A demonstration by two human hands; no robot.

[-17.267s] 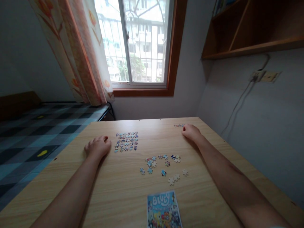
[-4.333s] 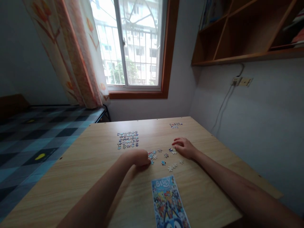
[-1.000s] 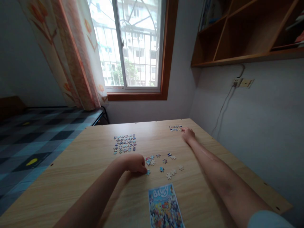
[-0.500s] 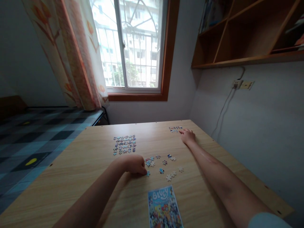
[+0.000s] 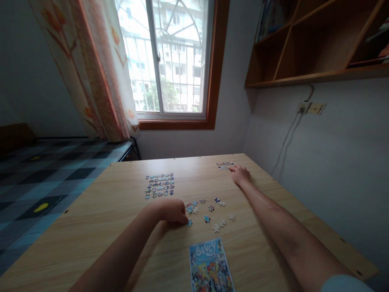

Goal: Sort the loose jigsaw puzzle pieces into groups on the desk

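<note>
My left hand (image 5: 174, 211) is closed, fingers curled down, with its fingertips at a blue puzzle piece (image 5: 189, 222) on the table. Just beyond it lies a small heap of puzzle pieces (image 5: 192, 207). Reaching far to the right, my right hand (image 5: 241, 175) has its fingers drawn together, fingertips down at the end of two short rows of puzzle pieces (image 5: 224, 164); the piece under them is mostly hidden. Several rows of puzzle pieces (image 5: 160, 185) stand in a block left of centre. Loose pieces, a blue one (image 5: 207, 219) and pale ones (image 5: 216, 227) among them, lie between my arms.
A colourful printed "Bluey" sheet or box (image 5: 210, 265) lies near me on the wooden table (image 5: 121, 219). A bed with a checked cover (image 5: 39, 174) is at the left. Beyond the table are a window (image 5: 179, 61) and curtain (image 5: 100, 81); wooden shelves (image 5: 322, 44) hang at the right.
The right fingertips have shifted very slightly left toward the end of the short row. The left hand and the loose pieces stay where they were.
</note>
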